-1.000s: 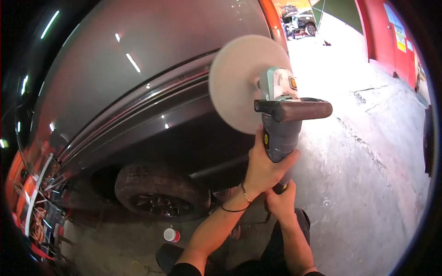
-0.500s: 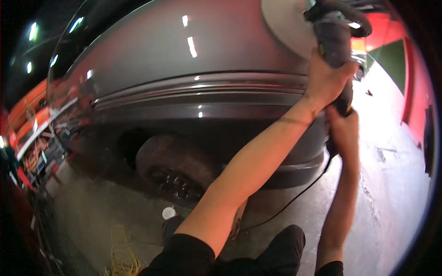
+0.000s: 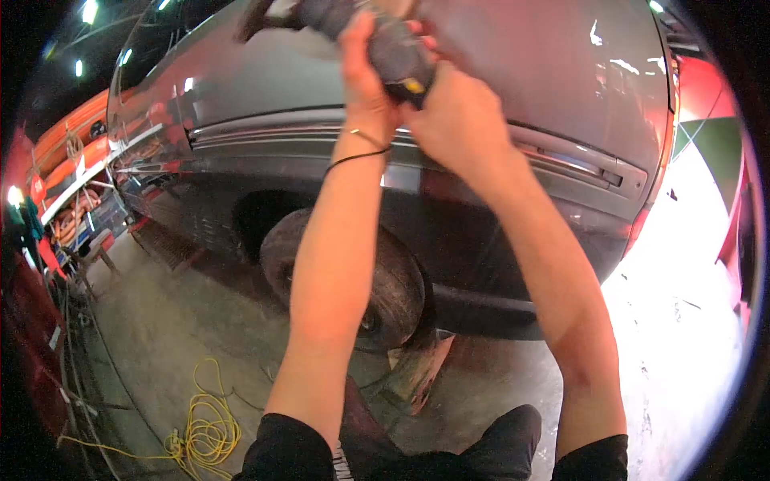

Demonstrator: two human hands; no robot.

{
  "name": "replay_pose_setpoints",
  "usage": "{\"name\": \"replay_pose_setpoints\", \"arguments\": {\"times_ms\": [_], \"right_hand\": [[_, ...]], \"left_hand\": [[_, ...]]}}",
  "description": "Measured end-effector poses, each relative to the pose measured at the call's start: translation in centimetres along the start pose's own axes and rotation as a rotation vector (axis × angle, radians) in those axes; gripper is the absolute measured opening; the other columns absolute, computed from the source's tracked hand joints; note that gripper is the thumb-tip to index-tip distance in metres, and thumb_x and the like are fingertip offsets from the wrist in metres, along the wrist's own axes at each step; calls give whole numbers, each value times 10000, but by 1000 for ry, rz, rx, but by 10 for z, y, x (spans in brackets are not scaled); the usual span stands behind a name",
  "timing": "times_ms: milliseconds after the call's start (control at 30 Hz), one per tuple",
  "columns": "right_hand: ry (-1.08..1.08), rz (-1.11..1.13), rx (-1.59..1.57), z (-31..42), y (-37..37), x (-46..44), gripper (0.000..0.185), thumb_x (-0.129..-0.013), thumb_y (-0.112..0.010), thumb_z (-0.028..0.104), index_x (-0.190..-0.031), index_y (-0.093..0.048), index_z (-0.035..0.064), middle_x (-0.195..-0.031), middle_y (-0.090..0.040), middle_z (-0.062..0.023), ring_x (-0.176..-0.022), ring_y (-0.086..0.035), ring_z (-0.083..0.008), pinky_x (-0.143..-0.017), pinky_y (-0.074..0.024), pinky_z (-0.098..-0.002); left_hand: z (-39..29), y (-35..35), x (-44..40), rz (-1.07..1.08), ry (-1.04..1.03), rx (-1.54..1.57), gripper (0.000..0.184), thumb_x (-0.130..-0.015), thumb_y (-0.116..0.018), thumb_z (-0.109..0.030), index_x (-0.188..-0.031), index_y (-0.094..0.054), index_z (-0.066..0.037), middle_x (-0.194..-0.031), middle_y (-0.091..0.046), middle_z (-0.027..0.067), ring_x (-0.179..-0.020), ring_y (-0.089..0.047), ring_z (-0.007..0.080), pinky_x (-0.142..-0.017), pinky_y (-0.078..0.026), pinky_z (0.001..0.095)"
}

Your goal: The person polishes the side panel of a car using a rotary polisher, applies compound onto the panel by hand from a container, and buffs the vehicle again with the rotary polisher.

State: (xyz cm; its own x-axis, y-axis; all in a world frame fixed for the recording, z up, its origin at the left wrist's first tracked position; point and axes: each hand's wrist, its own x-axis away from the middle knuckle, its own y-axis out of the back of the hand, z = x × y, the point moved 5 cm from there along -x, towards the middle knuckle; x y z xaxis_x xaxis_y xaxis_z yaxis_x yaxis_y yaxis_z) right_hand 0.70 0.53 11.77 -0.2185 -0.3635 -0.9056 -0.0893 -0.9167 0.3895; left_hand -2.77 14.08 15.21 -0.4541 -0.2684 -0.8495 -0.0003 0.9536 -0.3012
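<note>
A dark rotary polisher is held up against the upper side panel of a grey vehicle. My left hand wraps round the polisher's body, thumb and fingers on either side. Behind it, my right hand grips the rear end of the same tool. The polisher's head is blurred at the top of the view, and I cannot make out its pad clearly. A trim strip runs along the panel just below the hands.
Below the panel is a wheel, with a wooden block on the floor near it. A coiled yellow cord lies at lower left. Shelving with orange items stands at far left. Bright floor stretches to the right.
Both hands have carried the polisher leftward across the panel, from near its right end. The polisher's large pale pad, plain before, is now mostly out of sight. My view has also shifted.
</note>
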Motion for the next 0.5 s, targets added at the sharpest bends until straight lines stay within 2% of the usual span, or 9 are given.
{"name": "replay_pose_setpoints", "arguments": {"times_ms": [67, 133, 200, 233, 400, 467, 500], "right_hand": [[14, 39, -29, 12, -15, 2, 535, -874, -827, 327, -1174, -667, -87, -1033, -765, -315, -1030, -750, -479, -941, -595, -543], [12, 50, -18, 9, -15, 9, 537, -871, -828, 320, -1184, -665, -86, -1023, -767, -311, -1014, -754, -477, -935, -597, -543], [24, 61, -14, 5, -12, 17, 540, -868, -830, 313, -1194, -663, -85, -1013, -770, -306, -998, -758, -474, -929, -600, -543], [1, 43, 3, -5, -5, 24, 548, -863, -831, 305, -1203, -660, -89, -1013, -768, -307, -1005, -756, -475, -932, -598, -544], [-187, -45, 15, -57, 50, 61, 511, -856, -836, 254, -1228, -667, -52, -1064, -753, -330, -1067, -724, -521, -925, -575, -548], [-222, -156, -22, -75, 71, 81, 504, -860, -825, 222, -1259, -678, -48, -1138, -753, -319, -1100, -723, -509, -949, -571, -522], [-265, -171, -10, -89, 75, 91, 482, -878, -817, 191, -1274, -685, -49, -1128, -781, -266, -1047, -768, -410, -937, -578, -460]], "left_hand": [[-8, 29, 12, 9, 11, 53, 717, -975, -597, -688, -1160, -690, -2, -1041, -771, 165, -923, -764, 312, -853, -644, 469], [-1, 23, 23, 13, 21, 108, 717, -982, -584, -688, -1156, -690, 0, -1045, -768, 174, -938, -758, 314, -865, -637, 465], [6, 14, 29, -80, -72, 63, 735, -993, -548, -699, -1159, -691, 2, -1051, -766, 191, -925, -748, 330, -885, -625, 461], [15, 7, 31, -27, -12, 52, 724, -1001, -540, -689, -1162, -692, -1, -1039, -766, 198, -920, -739, 328, -897, -615, 462], [89, -45, 17, 56, -6, 16, 677, -1013, -587, -667, -1160, -685, -13, -1002, -770, 175, -897, -784, 300, -817, -652, 409], [97, -88, 32, 85, -39, 131, 364, -933, -825, -321, -1117, -672, -47, -942, -748, 92, -772, -755, 241, -713, -637, 402], [104, -101, 37, 83, -44, 124, 364, -933, -825, -321, -1117, -672, -47, -942, -748, 92, -772, -755, 241, -713, -637, 402]]}}
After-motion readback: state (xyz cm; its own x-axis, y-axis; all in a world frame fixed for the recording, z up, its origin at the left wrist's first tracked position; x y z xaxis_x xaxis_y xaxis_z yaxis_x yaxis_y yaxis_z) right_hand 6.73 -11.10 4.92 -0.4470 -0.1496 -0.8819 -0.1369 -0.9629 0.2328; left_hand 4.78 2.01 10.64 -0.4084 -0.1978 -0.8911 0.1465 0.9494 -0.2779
